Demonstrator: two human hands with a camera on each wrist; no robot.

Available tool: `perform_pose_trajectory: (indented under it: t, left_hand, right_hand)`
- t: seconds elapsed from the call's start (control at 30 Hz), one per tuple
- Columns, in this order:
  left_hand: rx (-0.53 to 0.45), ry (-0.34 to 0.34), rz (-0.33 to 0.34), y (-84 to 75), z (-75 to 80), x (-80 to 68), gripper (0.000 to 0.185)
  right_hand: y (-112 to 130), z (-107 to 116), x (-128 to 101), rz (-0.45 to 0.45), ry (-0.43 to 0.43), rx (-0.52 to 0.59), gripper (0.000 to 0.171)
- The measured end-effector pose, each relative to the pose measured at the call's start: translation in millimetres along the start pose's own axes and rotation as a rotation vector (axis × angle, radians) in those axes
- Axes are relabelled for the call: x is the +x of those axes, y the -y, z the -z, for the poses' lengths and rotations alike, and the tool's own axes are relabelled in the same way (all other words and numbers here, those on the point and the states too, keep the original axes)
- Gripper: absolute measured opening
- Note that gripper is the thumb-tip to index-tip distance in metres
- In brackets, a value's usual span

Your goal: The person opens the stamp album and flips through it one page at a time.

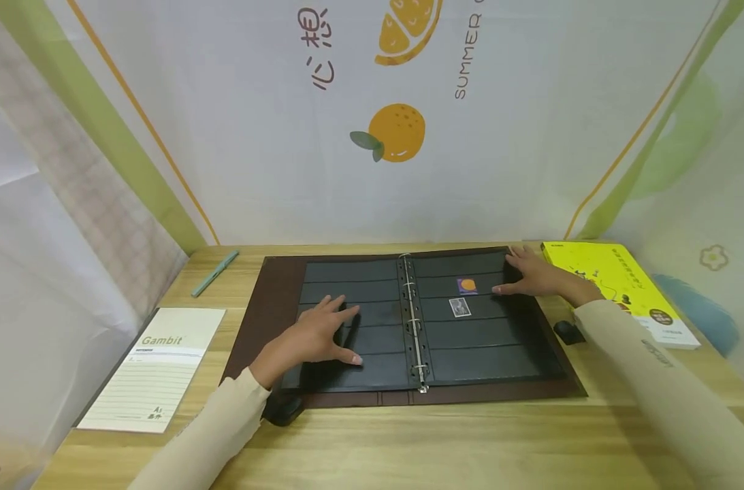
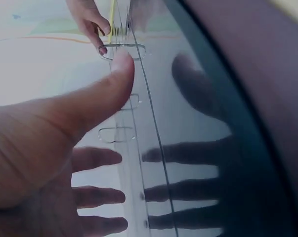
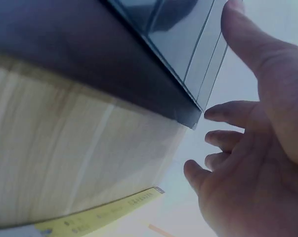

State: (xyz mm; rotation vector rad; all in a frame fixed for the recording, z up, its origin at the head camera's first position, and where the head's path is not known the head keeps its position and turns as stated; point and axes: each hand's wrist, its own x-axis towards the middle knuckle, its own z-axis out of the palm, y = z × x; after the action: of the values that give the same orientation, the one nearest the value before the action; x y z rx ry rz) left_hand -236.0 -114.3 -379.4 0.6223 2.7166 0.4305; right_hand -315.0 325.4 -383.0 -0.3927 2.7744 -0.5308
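The album [image 1: 408, 320] lies open on the desk [image 1: 408, 442], long side running 9 to 3 o'clock. The left hand [image 1: 319, 333] rests spread flat on the left page. The right hand [image 1: 534, 275], fingers straight, touches the right page; the stamps [image 1: 463, 296] lie just at its 9 o'clock, nearer this hand.

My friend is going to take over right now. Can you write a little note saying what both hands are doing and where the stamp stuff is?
Left hand: open, flat on the left page of the binder.
Right hand: open, fingers at the right page's top outer corner.
Done: orange stamp and grey stamp sit in the right page's pockets.
Left: every other pocket looks empty; no loose stamps in view.
Nearby: yellow book, notepad, pen.
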Motion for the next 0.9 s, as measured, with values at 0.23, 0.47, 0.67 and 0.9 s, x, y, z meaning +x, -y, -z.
perform_pose_trajectory:
  t: [0.23, 0.47, 0.67, 0.9]
  left_hand:
    - [-0.024, 0.088, 0.031, -15.7, -7.3, 21.3, 0.099]
    - [0.007, 0.104, 0.05, -18.5, -10.0, 23.1, 0.099]
    - [0.031, 0.112, 0.035, -16.8, -10.1, 19.9, 0.099]
    - [0.034, 0.121, 0.029, -16.9, -12.6, 21.0, 0.098]
  right_hand:
    - [4, -3, 5, -0.021, -0.021, 0.008, 0.101]
    - [9, -11, 5, 0.035, -0.124, 0.086, 0.074]
    - [15, -16, -1, 0.124, -0.224, 0.098, 0.075]
    - [12, -3, -18, 0.094, -0.102, 0.367, 0.097]
